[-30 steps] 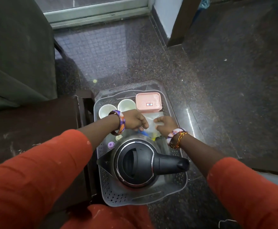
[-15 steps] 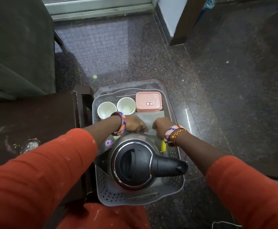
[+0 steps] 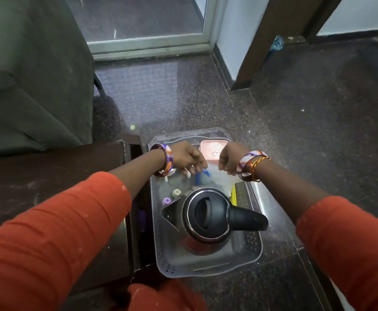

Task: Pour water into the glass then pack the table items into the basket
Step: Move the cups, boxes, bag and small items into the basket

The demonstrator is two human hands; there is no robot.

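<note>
Upright kettle [image 3: 207, 215] in basket [image 3: 254, 254] on floor, handle pointing right. Above it, hands [image 3: 186, 157] [image 3: 229, 158] apart, fingers curled; grasp unclear.

Head camera looks steeply down, probably close, over the basket [image 3: 254, 254].

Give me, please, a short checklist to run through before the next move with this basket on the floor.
1. Kettle upright inside the basket: ok.
2. Kettle lid shut: ok.
3. Pink box inside the basket, at its far end: ok.
4. Left hand and right hand clear of the basket: not ok, both over it.
5. Hands free: cannot tell.
6. Glass packed: cannot tell.
</note>
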